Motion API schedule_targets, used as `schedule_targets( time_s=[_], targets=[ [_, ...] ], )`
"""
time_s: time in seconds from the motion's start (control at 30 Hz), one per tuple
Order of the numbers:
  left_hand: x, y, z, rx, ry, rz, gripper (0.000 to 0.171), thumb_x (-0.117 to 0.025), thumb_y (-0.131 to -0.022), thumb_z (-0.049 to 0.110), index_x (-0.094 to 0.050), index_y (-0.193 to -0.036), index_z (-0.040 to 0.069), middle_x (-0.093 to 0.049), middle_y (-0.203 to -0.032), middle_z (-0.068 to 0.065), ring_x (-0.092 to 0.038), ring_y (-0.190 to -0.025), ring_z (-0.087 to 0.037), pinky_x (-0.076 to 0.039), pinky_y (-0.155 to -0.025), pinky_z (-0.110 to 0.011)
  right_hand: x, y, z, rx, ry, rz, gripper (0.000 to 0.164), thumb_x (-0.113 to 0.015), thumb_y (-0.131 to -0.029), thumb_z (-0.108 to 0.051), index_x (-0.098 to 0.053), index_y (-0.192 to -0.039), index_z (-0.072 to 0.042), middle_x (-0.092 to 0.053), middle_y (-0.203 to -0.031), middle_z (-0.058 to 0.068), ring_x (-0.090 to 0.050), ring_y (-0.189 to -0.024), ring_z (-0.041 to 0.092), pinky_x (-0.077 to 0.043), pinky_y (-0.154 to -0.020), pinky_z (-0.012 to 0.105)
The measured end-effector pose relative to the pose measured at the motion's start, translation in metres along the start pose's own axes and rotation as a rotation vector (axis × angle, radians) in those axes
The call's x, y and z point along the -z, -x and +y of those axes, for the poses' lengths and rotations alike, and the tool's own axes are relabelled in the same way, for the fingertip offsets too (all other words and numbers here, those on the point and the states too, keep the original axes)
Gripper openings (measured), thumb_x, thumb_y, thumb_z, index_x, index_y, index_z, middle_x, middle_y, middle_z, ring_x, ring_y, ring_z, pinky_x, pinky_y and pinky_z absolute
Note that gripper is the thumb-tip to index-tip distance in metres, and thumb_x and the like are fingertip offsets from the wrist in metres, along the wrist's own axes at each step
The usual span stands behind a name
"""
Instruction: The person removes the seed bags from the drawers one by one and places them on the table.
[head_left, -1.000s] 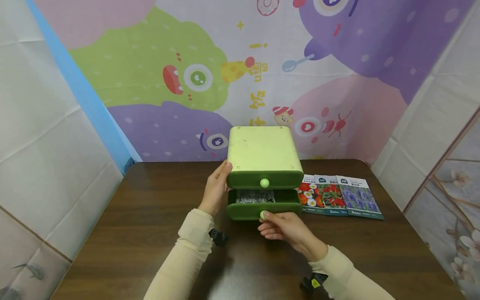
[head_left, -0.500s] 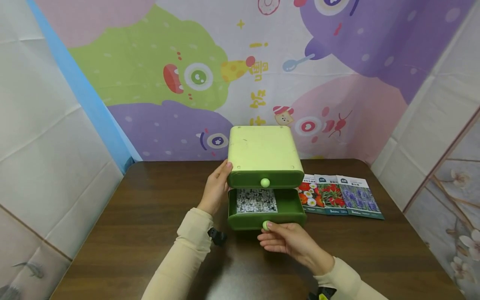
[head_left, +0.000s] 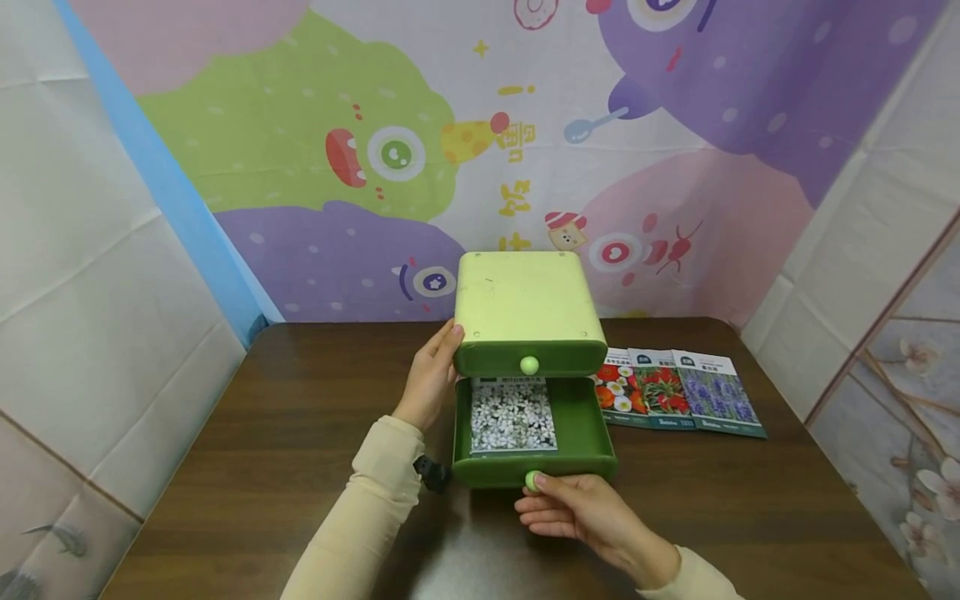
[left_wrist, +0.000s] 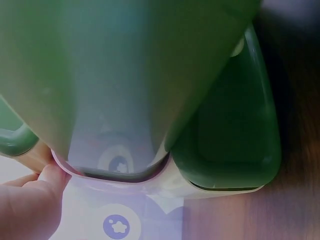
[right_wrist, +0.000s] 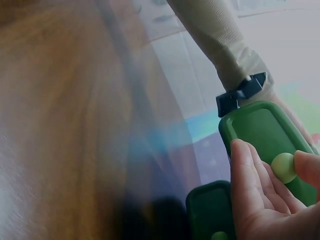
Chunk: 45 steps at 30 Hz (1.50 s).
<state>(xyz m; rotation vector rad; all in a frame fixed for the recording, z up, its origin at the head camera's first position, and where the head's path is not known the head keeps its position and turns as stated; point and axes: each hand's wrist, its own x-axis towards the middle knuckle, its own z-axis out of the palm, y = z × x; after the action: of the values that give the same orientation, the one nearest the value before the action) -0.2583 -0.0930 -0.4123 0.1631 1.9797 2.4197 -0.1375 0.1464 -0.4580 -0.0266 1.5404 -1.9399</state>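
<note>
Pale green drawer unit (head_left: pixel 527 296) on the brown desk (head_left: pixel 300 400), between both hands. Left hand (head_left: pixel 427 379) at the unit's 9 o'clock: fingers fairly straight along its side, thumb at the front edge, touching. Right hand (head_left: pixel 592 517) at the unit's 5 o'clock, pinching the round light-green knob (head_left: pixel 532 481) of the lower drawer (head_left: pixel 588 417) with the thumb on top; other fingers below, loosely bent. Lower drawer stands well out toward 6 o'clock; upper drawer (head_left: pixel 487 360) is closed, its own knob (head_left: pixel 529 366) untouched.

White-flower packet (head_left: pixel 513 417) lies flat in the lower drawer, left half, roughly 11 o'clock from the right hand and 4 o'clock from the left; neither hand touches it. Three flower packets (head_left: pixel 678 396) sit on the desk at the unit's 3 o'clock, side by side, slightly overlapping.

Hidden or unclear: white-flower packet's far end runs under the upper drawer; nearest of the three flower packets is partly behind the unit. Left fingertips mostly out of sight in the head view. Both sleeves cut off by the frame. Left wrist view: big blurred green surface up close, hard to read; left hand cropped at 8 o'clock. Right wrist view: right hand cropped at 4 o'clock, second green drawer front cut off at 6 o'clock, dark blur beside it.
</note>
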Motion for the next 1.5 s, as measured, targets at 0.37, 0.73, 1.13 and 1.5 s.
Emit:
schedule_targets(
  time_s=[0.37, 0.73, 1.13, 1.5],
  targets=[
    [0.001, 0.001, 0.000, -0.004, 0.003, -0.013, 0.067, -0.051, -0.100, 0.049, -0.033, -0.154, 0.015, -0.036, -0.157, -0.004, -0.047, -0.137, -0.023, -0.041, -0.113, -0.045, -0.001, 0.007, 0.020, -0.014, -0.026, -0.026, 0.046, -0.058, -0.100, -0.031, -0.061, -0.122, 0.009, -0.075, -0.101, 0.009, -0.073, -0.090, 0.015, -0.059, -0.085, 0.031],
    [0.000, 0.000, 0.002, -0.010, 0.021, -0.021, 0.066, -0.051, -0.100, 0.046, -0.032, -0.154, 0.012, -0.035, -0.157, -0.006, -0.046, -0.138, -0.025, -0.040, -0.113, -0.045, -0.003, 0.007, 0.025, -0.037, -0.054, -0.027, 0.046, -0.061, -0.098, -0.030, -0.060, -0.122, 0.009, -0.075, -0.101, 0.010, -0.073, -0.090, 0.016, -0.059, -0.085, 0.030],
    [0.000, -0.001, -0.001, -0.003, 0.010, -0.003, 0.064, -0.051, -0.100, 0.046, -0.035, -0.153, 0.013, -0.037, -0.156, -0.005, -0.047, -0.136, -0.024, -0.040, -0.113, -0.044, -0.004, 0.014, 0.025, -0.098, -0.038, -0.160, 0.050, -0.057, -0.100, -0.033, -0.060, -0.121, 0.012, -0.076, -0.096, 0.007, -0.074, -0.085, 0.013, -0.060, -0.079, 0.027],
    [0.001, 0.000, -0.001, -0.006, 0.018, -0.009, 0.065, -0.051, -0.101, 0.045, -0.032, -0.154, 0.012, -0.035, -0.157, -0.006, -0.046, -0.137, -0.026, -0.039, -0.114, -0.045, -0.008, 0.031, -0.017, 0.023, 0.020, -0.273, 0.032, -0.052, -0.102, -0.021, -0.067, -0.118, 0.003, -0.076, -0.098, 0.004, -0.074, -0.088, 0.013, -0.060, -0.080, 0.028]
  ],
)
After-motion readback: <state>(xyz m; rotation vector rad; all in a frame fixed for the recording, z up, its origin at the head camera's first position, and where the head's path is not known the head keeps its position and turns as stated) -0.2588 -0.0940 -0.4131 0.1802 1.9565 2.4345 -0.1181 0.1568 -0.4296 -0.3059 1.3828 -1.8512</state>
